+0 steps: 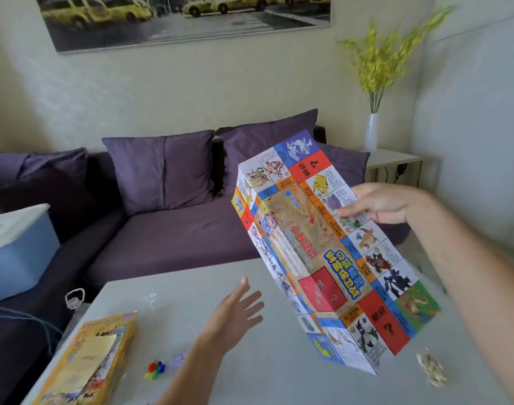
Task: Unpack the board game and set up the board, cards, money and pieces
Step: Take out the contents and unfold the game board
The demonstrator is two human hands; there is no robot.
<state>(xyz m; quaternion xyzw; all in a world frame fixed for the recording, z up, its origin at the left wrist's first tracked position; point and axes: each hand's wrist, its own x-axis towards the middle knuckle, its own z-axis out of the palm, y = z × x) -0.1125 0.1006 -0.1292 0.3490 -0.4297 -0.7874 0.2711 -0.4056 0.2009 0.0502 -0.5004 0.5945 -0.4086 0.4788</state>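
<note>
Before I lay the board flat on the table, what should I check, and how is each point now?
1. The board is fully unfolded: not ok, it is bent along its folds, in the air.
2. The right hand holds the board's edge: ok.
3. The left hand is free to help: ok, open, holding nothing.
4. The box and coloured pieces are out of the way: ok, both lie at the left of the table.
5. The pale scrap at the right is clear of the landing spot: cannot tell.
</note>
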